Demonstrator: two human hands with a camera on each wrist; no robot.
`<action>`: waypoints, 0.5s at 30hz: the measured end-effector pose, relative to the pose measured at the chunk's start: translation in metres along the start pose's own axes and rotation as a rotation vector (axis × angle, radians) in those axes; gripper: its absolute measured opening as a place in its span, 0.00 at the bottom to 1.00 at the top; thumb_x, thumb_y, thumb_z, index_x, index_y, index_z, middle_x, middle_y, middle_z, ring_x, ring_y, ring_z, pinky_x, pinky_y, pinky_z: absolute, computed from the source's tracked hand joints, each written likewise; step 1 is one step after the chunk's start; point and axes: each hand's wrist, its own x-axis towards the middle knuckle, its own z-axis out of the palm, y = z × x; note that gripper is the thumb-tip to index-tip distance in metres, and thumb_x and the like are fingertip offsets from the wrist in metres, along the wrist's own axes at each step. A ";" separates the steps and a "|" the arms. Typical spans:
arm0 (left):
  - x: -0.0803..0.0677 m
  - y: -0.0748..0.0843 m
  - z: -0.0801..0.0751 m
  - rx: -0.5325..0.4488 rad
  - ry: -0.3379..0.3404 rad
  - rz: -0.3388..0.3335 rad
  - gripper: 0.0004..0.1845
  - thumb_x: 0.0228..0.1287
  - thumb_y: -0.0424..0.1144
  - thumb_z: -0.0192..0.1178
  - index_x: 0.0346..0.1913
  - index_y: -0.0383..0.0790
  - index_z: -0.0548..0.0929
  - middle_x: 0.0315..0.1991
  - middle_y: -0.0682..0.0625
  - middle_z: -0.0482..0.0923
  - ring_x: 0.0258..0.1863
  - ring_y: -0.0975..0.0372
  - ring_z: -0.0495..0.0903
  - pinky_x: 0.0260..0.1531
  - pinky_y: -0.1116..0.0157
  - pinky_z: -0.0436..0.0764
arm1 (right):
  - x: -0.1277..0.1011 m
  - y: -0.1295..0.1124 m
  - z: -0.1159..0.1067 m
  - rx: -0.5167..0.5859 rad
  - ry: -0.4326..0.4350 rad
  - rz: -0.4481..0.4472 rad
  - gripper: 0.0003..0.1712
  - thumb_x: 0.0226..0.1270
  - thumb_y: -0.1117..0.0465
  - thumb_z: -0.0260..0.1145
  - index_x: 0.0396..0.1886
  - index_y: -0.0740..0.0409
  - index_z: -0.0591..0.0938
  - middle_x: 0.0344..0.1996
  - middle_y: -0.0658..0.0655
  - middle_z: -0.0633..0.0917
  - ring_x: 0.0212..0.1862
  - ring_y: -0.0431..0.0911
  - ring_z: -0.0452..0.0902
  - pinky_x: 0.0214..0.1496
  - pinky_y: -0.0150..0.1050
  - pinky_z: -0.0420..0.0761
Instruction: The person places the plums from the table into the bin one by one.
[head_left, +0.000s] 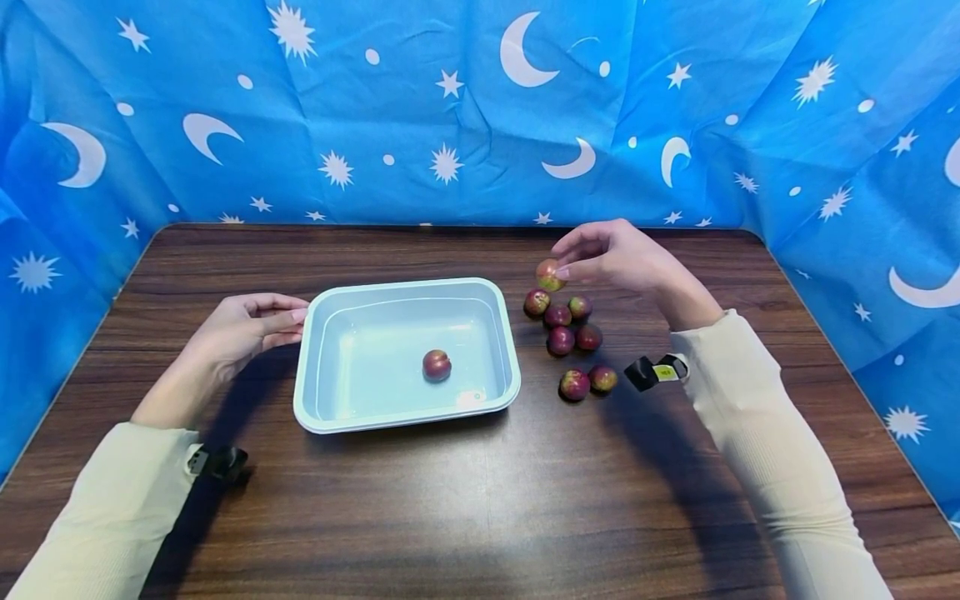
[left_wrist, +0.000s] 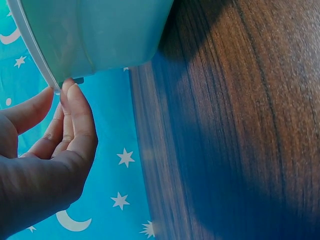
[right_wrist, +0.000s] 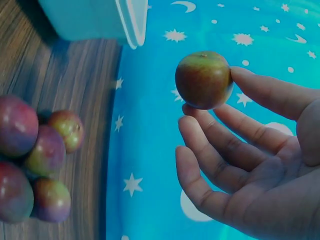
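Right hand (head_left: 622,254) pinches one plum (head_left: 550,274) between thumb and fingertip, lifted clear of the table (head_left: 480,500), above the far end of the loose cluster. Right wrist view shows it cleanly: plum (right_wrist: 203,80) held at the tips only, remaining fingers (right_wrist: 210,150) spread and relaxed below it, not wrapped round. A light tip grip suits a small round fruit, judging by how little of the hand is on it

Left hand (head_left: 243,329) sits at the left rim of the pale blue tray (head_left: 408,412), fingertips against the lip, thumb on the other side of the edge. Left wrist view confirms contact at the rim (left_wrist: 35,55); looks like a steadying hold so the light tray doesn't slide

One plum in the tray (head_left: 437,365), right of its centre. Seven more, the pile of plums (head_left: 566,333), lie on the table just right of the tray's right edge, touching each other in a loose bunch, nearest two slightly apart from the rest. Pile close to the tray keeps the reach short

Tray sits mid-table, well in from all edges. Blue star-and-moon cloth (head_left: 450,108) hangs behind the far edge and both sides
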 end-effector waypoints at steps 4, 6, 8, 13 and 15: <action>0.000 0.000 0.000 0.004 0.003 0.003 0.13 0.65 0.32 0.54 0.49 0.28 0.72 0.33 0.56 0.80 0.34 0.66 0.81 0.40 0.67 0.81 | -0.001 -0.006 0.006 0.001 -0.005 -0.006 0.18 0.59 0.58 0.67 0.47 0.60 0.78 0.39 0.56 0.82 0.43 0.48 0.75 0.46 0.46 0.76; 0.000 0.000 0.000 0.013 0.005 0.004 0.14 0.65 0.32 0.54 0.50 0.27 0.71 0.33 0.57 0.80 0.34 0.66 0.81 0.41 0.67 0.81 | -0.001 -0.009 0.009 0.001 -0.014 -0.009 0.18 0.59 0.57 0.66 0.48 0.59 0.78 0.40 0.56 0.82 0.43 0.48 0.75 0.46 0.45 0.75; 0.000 0.000 0.000 0.023 0.007 0.003 0.15 0.65 0.33 0.54 0.51 0.25 0.70 0.33 0.57 0.80 0.34 0.66 0.81 0.41 0.67 0.80 | -0.001 -0.012 0.012 0.006 -0.024 -0.020 0.17 0.59 0.58 0.66 0.47 0.59 0.78 0.40 0.55 0.82 0.43 0.48 0.75 0.45 0.45 0.76; -0.001 0.000 0.000 0.029 0.006 0.002 0.16 0.65 0.33 0.54 0.51 0.25 0.69 0.33 0.57 0.80 0.34 0.66 0.81 0.41 0.67 0.80 | 0.000 -0.019 0.023 0.022 -0.043 -0.039 0.17 0.59 0.58 0.67 0.47 0.58 0.78 0.39 0.55 0.83 0.41 0.48 0.77 0.45 0.43 0.78; -0.001 0.000 0.000 0.027 0.007 -0.002 0.16 0.65 0.33 0.54 0.51 0.25 0.70 0.33 0.57 0.80 0.34 0.66 0.81 0.40 0.67 0.81 | 0.001 -0.022 0.028 0.031 -0.053 -0.032 0.17 0.58 0.58 0.67 0.47 0.58 0.78 0.39 0.55 0.83 0.41 0.49 0.77 0.46 0.43 0.78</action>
